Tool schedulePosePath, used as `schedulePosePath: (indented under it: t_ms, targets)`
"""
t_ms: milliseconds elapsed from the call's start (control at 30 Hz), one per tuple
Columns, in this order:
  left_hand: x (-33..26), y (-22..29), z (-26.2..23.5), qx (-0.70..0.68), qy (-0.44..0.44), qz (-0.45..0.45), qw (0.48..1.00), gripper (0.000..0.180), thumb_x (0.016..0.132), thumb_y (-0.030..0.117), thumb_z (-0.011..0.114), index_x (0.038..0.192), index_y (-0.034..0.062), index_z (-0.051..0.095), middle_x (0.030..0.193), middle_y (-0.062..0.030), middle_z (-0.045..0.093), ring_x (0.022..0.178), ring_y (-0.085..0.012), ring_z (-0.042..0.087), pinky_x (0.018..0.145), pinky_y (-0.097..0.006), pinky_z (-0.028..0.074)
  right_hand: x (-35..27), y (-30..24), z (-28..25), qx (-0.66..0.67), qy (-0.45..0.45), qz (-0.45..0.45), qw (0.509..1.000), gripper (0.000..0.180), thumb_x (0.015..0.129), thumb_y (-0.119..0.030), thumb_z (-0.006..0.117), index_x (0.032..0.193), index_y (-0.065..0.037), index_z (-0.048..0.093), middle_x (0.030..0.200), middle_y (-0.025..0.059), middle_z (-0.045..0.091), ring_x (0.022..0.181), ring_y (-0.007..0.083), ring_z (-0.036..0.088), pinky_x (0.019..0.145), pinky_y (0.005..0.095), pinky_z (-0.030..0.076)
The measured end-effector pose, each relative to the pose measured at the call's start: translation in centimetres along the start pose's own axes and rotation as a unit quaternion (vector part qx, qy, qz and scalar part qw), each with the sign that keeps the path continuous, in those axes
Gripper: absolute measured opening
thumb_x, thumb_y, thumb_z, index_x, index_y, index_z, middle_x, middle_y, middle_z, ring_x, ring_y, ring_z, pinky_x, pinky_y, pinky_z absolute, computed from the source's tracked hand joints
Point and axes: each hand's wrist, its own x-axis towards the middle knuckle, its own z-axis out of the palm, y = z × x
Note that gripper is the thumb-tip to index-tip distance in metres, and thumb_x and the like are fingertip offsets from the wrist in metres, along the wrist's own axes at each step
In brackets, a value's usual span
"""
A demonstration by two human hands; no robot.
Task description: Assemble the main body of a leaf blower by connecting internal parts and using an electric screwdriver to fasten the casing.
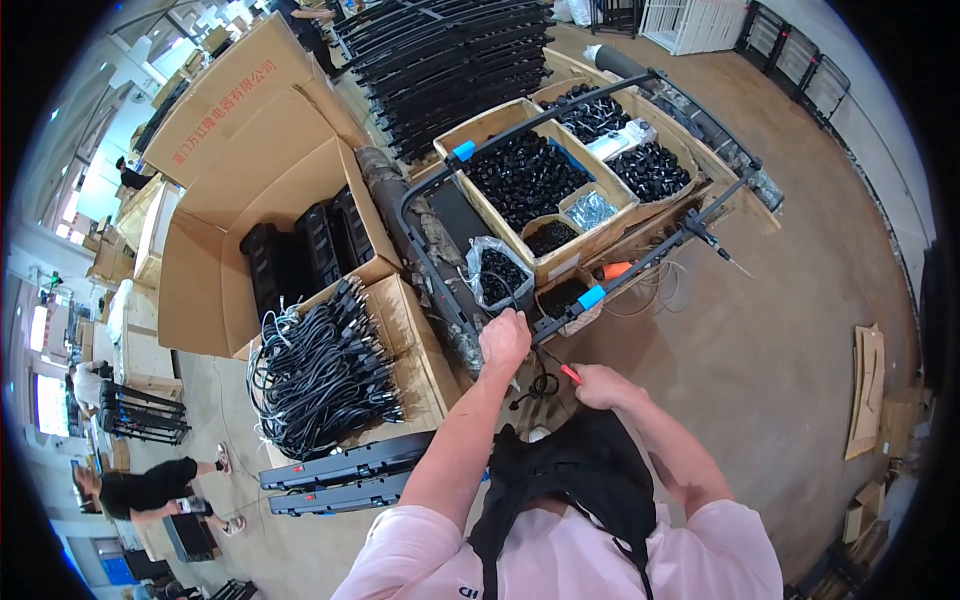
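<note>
My left hand (505, 340) is fisted round the black tube frame (560, 180) at its near corner, just by the blue clip (591, 296). Right hand (603, 385) is closed on a red-handled tool (570, 374), tip twd the black cable (543, 385) hanging below. Frame lies across wooden trays w/ black parts (525, 175); bundled cables (320, 375) sit on the carton at left.

We stand in a factory assembly hall: cartons (250, 170), cable bundles (320, 375), crates of black parts (530, 175), stacked frames (450, 60).
</note>
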Motion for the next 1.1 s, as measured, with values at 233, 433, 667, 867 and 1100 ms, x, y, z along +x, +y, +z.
schedulePosePath:
  t_ms: [233,433,667,867,1100]
  targets:
    - [0.6,0.9,-0.1,-0.011,-0.008,-0.061,0.998,0.037,0.103,0.037,0.053,0.098,0.0045,0.069,0.098,-0.0252,0.074,0.094,-0.0457,0.071,0.086,-0.056,0.054,2.7,3.3,-1.4,0.071,-0.056,0.015,0.996,0.034,0.090,-0.028,0.061,0.107,0.001,0.068,0.109,0.0272,0.072,0.109,0.0418,0.069,0.093,0.0504,0.052]
    - [0.2,1.0,0.0,-0.042,0.043,0.027,0.998,0.041,0.104,0.033,0.054,0.139,0.0140,0.062,0.127,-0.0128,0.069,0.108,-0.0369,0.069,0.085,-0.050,0.057,14.9,7.2,5.8,0.099,0.050,0.000,0.994,0.032,0.090,-0.024,0.069,0.113,-0.002,0.063,0.087,0.0194,0.072,0.072,0.0336,0.072,0.066,0.0466,0.055]
    - [-0.6,1.3,-2.1,-0.005,-0.052,-0.014,0.999,0.041,0.106,0.040,0.051,0.142,0.0251,0.062,0.120,-0.0097,0.072,0.105,-0.0335,0.071,0.085,-0.047,0.058,22.7,15.5,13.9,0.686,-0.204,0.192,0.672,0.007,0.093,-0.003,0.065,0.095,-0.008,0.061,0.076,0.0082,0.064,0.059,0.0261,0.062,0.045,0.0387,0.049]
    - [1.8,2.8,-2.3,-0.102,-0.044,-0.058,0.992,0.041,0.106,0.038,0.053,0.133,0.0115,0.068,0.121,-0.0180,0.073,0.113,-0.0371,0.069,0.094,-0.046,0.055,24.7,12.9,16.1,0.650,-0.209,0.205,0.702,0.007,0.101,-0.013,0.059,0.099,-0.009,0.064,0.089,0.0113,0.069,0.070,0.0312,0.070,0.058,0.0448,0.063]
    - [6.1,-2.0,-11.7,-0.137,0.238,-0.080,0.958,0.026,0.102,0.023,0.062,0.117,0.0050,0.075,0.114,-0.0186,0.074,0.108,-0.0346,0.072,0.092,-0.041,0.056,18.0,11.1,5.3,0.428,-0.224,0.114,0.868,0.017,0.098,-0.019,0.068,0.110,-0.007,0.067,0.095,0.0083,0.072,0.072,0.0228,0.071,0.053,0.0373,0.058]
